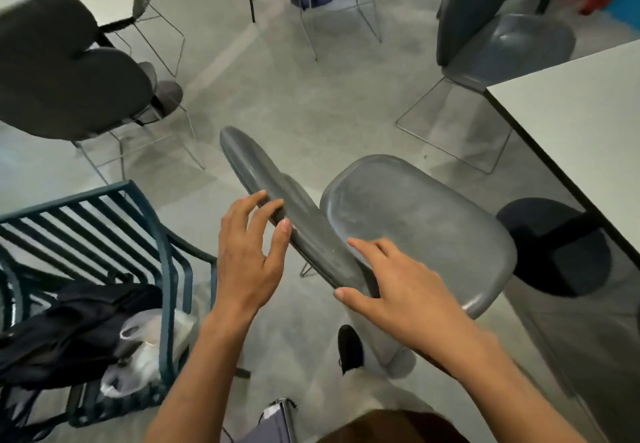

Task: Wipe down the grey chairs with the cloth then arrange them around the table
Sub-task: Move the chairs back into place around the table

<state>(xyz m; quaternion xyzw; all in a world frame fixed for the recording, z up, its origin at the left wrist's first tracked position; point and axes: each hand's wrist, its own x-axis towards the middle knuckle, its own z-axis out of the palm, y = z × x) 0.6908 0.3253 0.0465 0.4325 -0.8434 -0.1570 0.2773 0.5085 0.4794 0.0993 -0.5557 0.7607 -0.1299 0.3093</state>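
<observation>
Both hands are working the backrest of the grey chair (408,221) in the near middle of the scene, its seat pointing right toward the white table (575,124). The left hand (249,245) is reaching over the top edge of the backrest with fingers spread and loosely bent, fingertips touching the edge without closing round it. The right hand (405,286) is lying nearer along the same edge, fingers straight on the seat side and thumb on the outer side, straddling rather than clamping. No cloth is showing in either hand or anywhere in view, so this looks like the arranging step: two spaced hands on the backrest are giving leverage to turn or slide the chair.

The table edge is running close along the right, with its dark round base (554,248) just beside the seat's far corner; that base is the thing the chair legs could catch. A teal slatted metal chair (104,221) holding dark clothing and a plastic bag is crowding the near left. Bare floor is lying open beyond the backrest, between another dark chair (69,72) at far left and a second grey chair (502,37) at far right by the table.
</observation>
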